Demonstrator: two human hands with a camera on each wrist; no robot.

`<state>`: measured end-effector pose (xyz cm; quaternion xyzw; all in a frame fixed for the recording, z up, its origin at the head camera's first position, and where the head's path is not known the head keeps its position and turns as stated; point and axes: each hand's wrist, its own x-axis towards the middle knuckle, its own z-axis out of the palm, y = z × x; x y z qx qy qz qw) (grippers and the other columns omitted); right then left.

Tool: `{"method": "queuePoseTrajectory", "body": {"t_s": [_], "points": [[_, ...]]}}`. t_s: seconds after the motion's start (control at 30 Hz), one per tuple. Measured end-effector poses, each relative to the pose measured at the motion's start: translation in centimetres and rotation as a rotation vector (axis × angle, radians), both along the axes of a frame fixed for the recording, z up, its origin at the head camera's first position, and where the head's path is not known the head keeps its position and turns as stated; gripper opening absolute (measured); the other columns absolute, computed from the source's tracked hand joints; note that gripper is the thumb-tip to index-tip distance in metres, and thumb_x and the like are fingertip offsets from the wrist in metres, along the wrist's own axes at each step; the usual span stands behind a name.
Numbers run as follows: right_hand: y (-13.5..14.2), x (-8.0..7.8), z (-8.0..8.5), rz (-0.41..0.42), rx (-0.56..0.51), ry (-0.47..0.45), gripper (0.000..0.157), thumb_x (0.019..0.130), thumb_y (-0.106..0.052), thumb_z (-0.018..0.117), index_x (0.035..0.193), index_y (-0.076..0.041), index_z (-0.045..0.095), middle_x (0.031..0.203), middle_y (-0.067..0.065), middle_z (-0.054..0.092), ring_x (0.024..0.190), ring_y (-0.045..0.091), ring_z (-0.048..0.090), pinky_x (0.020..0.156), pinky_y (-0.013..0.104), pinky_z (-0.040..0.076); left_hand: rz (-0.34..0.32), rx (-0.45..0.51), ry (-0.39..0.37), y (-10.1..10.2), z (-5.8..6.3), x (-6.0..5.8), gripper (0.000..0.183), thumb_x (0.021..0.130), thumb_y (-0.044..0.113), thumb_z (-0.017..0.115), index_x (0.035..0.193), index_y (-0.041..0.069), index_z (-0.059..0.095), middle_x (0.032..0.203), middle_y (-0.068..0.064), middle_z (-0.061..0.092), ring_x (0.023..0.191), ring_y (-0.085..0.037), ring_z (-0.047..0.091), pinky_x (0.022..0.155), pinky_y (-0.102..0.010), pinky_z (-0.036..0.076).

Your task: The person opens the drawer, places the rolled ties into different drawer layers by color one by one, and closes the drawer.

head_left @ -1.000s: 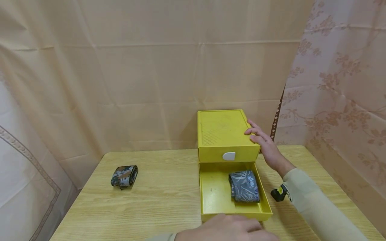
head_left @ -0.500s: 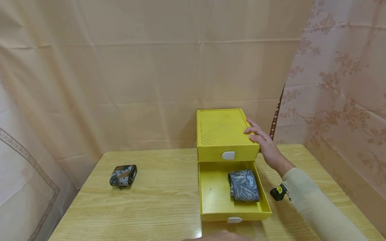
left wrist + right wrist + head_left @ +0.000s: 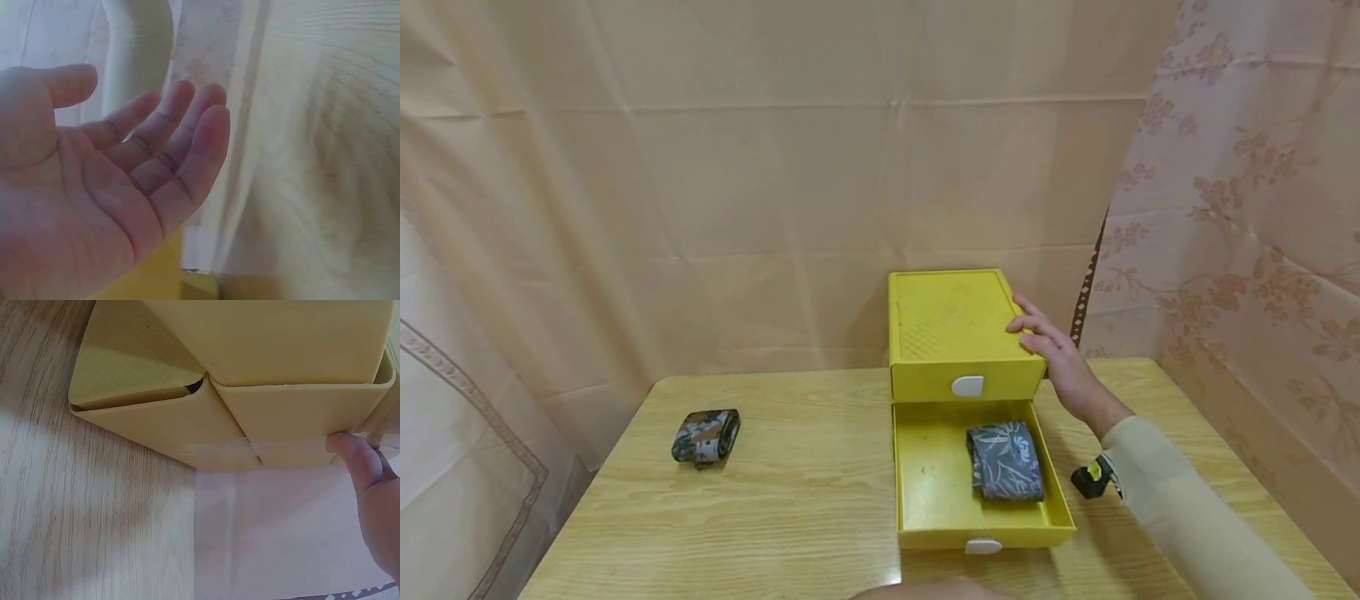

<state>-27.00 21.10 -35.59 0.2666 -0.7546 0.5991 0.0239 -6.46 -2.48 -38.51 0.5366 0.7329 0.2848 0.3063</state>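
A yellow two-tier drawer box (image 3: 955, 317) stands at the back of the table. My right hand (image 3: 1063, 367) rests against its right side, fingertips at the top edge; in the right wrist view the thumb (image 3: 350, 450) presses on the side wall. The lower drawer (image 3: 928, 479) is pulled out, and a folded grey-blue cloth with a leaf pattern (image 3: 1007, 462) lies in its right half. My left hand (image 3: 125, 162) holds nothing, its fingers loosely bent; only a sliver of it shows at the bottom edge of the head view, in front of the drawer.
A rolled camouflage-patterned strap or cloth (image 3: 706, 437) lies on the left of the wooden table (image 3: 805, 500). The upper drawer's front with its white handle (image 3: 967, 386) is closed. A beige curtain (image 3: 775, 208) hangs behind, a flowered one (image 3: 1247, 208) at the right.
My left hand has drawn back from the lower drawer's front toward the bottom edge, uncovering its white handle. The right hand stays on the box.
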Motion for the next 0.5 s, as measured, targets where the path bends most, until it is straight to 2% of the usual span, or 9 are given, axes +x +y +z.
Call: {"method": "queuePoseTrajectory", "body": {"t_s": [0.07, 0.17, 0.23, 0.33, 0.37, 0.4, 0.43, 0.47, 0.5], "points": [[0.0, 0.0, -0.1, 0.004, -0.004, 0.006, 0.034, 0.104, -0.033, 0.036, 0.12, -0.007, 0.05, 0.157, -0.013, 0.013, 0.144, 0.019, 0.003, 0.104, 0.068, 0.0, 0.109, -0.013, -0.205, -0.4, -0.6, -0.3, 0.025, 0.101, 0.018, 0.048, 0.125, 0.02, 0.055, 0.099, 0.022, 0.057, 0.082, 0.014, 0.052, 0.072, -0.01, 0.046], [-0.1, -0.2, -0.3, 0.0, -0.005, 0.0, 0.034, 0.104, -0.034, 0.036, 0.119, -0.007, 0.05, 0.156, -0.013, 0.013, 0.144, 0.019, 0.004, 0.105, 0.067, 0.001, 0.271, -0.05, -0.316, -0.2, -1.6, -0.9, 0.028, 0.099, 0.018, 0.05, 0.127, 0.02, 0.056, 0.105, 0.021, 0.059, 0.089, 0.01, 0.053, 0.078, -0.013, 0.045], [-0.1, -0.1, -0.2, 0.001, -0.003, -0.002, 0.032, 0.104, -0.032, 0.035, 0.119, -0.007, 0.05, 0.157, -0.012, 0.013, 0.144, 0.02, 0.003, 0.105, 0.067, 0.001, 0.319, -0.056, -0.367, -0.1, -2.2, -1.3, 0.03, 0.099, 0.015, 0.051, 0.129, 0.017, 0.055, 0.109, 0.019, 0.059, 0.093, 0.009, 0.052, 0.082, -0.013, 0.043], [-0.3, 0.4, 0.3, 0.002, -0.001, -0.009, 0.03, 0.105, -0.028, 0.034, 0.119, -0.007, 0.05, 0.158, -0.009, 0.012, 0.144, 0.021, 0.003, 0.105, 0.067, 0.001, 0.335, 0.001, -0.505, -0.2, -3.0, -1.7, 0.031, 0.101, 0.014, 0.048, 0.131, 0.015, 0.054, 0.113, 0.017, 0.059, 0.097, 0.006, 0.053, 0.086, -0.015, 0.042], [-0.3, 0.6, 0.5, 0.003, -0.001, -0.011, 0.029, 0.105, -0.027, 0.034, 0.119, -0.007, 0.05, 0.158, -0.008, 0.011, 0.144, 0.022, 0.002, 0.105, 0.068, 0.0, 0.281, 0.011, -0.455, -0.4, -3.2, -1.9, 0.032, 0.101, 0.013, 0.045, 0.132, 0.014, 0.051, 0.118, 0.015, 0.058, 0.102, 0.006, 0.052, 0.088, -0.015, 0.041], [-0.4, 0.7, 0.7, 0.005, 0.0, -0.012, 0.029, 0.105, -0.026, 0.034, 0.119, -0.006, 0.049, 0.158, -0.007, 0.011, 0.144, 0.022, 0.002, 0.105, 0.068, 0.0, 0.274, 0.012, -0.479, -0.6, -3.2, -2.0, 0.032, 0.103, 0.017, 0.042, 0.133, 0.014, 0.05, 0.119, 0.015, 0.057, 0.104, 0.006, 0.051, 0.09, -0.016, 0.041], [-0.4, 0.9, 0.9, 0.006, 0.001, -0.015, 0.028, 0.105, -0.026, 0.034, 0.119, -0.006, 0.049, 0.158, -0.006, 0.01, 0.144, 0.023, 0.002, 0.104, 0.068, 0.0, 0.259, 0.014, -0.467, -0.7, -3.3, -2.1, 0.033, 0.104, 0.021, 0.038, 0.134, 0.013, 0.049, 0.122, 0.014, 0.055, 0.106, 0.005, 0.049, 0.092, -0.016, 0.04], [-0.4, 1.1, 1.1, 0.008, 0.0, -0.018, 0.028, 0.105, -0.025, 0.033, 0.119, -0.006, 0.049, 0.158, -0.006, 0.01, 0.144, 0.023, 0.002, 0.104, 0.069, 0.001, 0.214, -0.016, -0.391, -0.7, -3.2, -2.2, 0.036, 0.106, 0.024, 0.031, 0.136, 0.015, 0.048, 0.126, 0.014, 0.053, 0.11, 0.006, 0.047, 0.094, -0.016, 0.038], [-0.5, 1.3, 1.2, 0.008, 0.002, -0.021, 0.028, 0.105, -0.025, 0.033, 0.119, -0.006, 0.049, 0.159, -0.005, 0.01, 0.144, 0.023, 0.002, 0.103, 0.069, 0.001, 0.214, -0.025, -0.377, -0.7, -3.0, -2.3, 0.039, 0.106, 0.029, 0.027, 0.136, 0.015, 0.048, 0.126, 0.013, 0.052, 0.11, 0.005, 0.047, 0.094, -0.016, 0.038]]}}
